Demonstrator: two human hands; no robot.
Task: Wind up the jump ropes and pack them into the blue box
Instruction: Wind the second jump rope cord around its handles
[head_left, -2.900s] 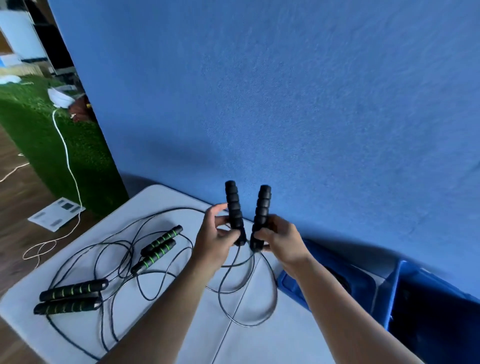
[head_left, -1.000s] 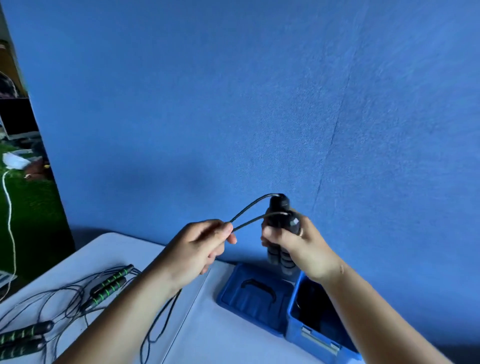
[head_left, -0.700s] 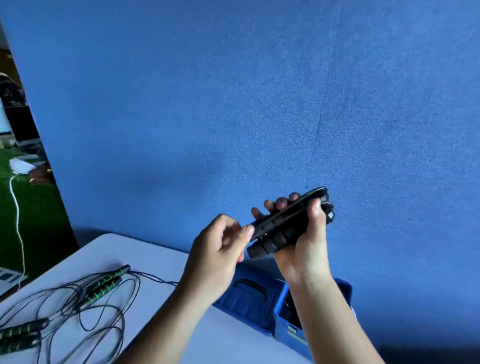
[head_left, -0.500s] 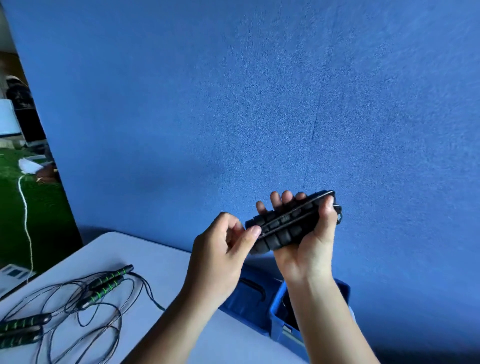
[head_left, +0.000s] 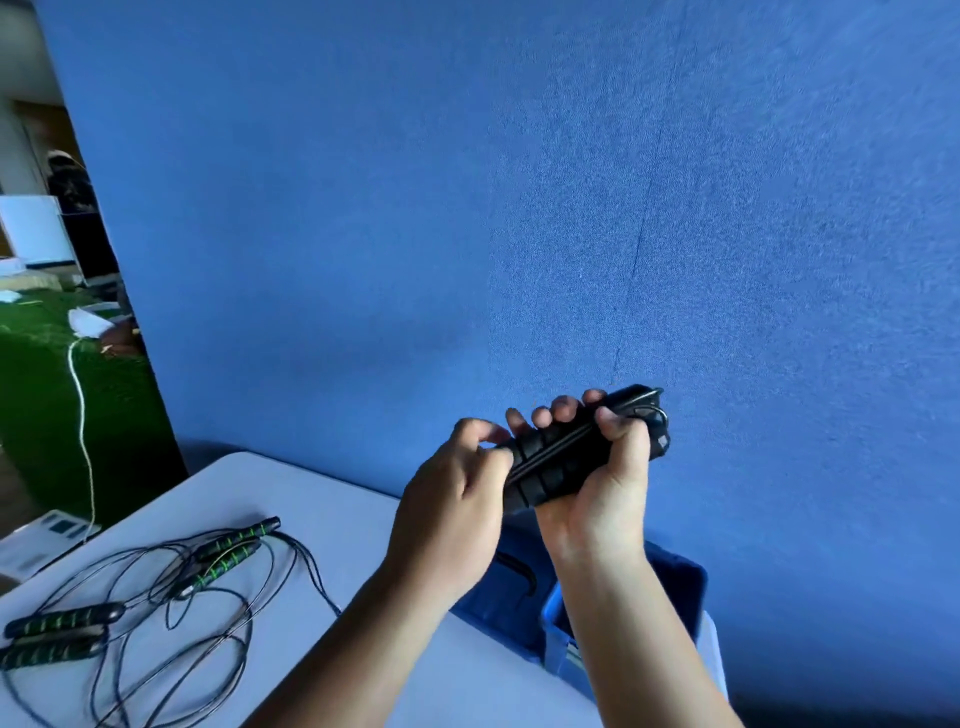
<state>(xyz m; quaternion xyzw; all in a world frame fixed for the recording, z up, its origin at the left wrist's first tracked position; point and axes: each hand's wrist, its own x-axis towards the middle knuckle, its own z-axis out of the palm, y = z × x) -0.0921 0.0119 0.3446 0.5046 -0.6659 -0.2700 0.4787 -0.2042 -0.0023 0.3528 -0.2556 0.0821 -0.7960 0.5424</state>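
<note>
My right hand (head_left: 602, 483) grips the two black foam handles of a jump rope (head_left: 561, 457), held side by side and tilted up to the right, with black cord running lengthwise over them. My left hand (head_left: 457, 499) pinches the cord at the handles' lower left end. Both hands hover above the open blue box (head_left: 670, 582), mostly hidden behind my arms, with its lid (head_left: 498, 597) lying open to the left. Two more ropes with black-and-green handles (head_left: 234, 551) (head_left: 57, 631) lie tangled on the white table (head_left: 332, 519) at the left.
A blue fabric wall (head_left: 519, 208) stands right behind the table. Left of it is green turf (head_left: 47, 395) with a white cable and some paper on the floor below the table's edge.
The handles went from upright in both hands to bundled in my right hand. My left hand has been laying cord along them and is now tight against their end. The view swung right.
</note>
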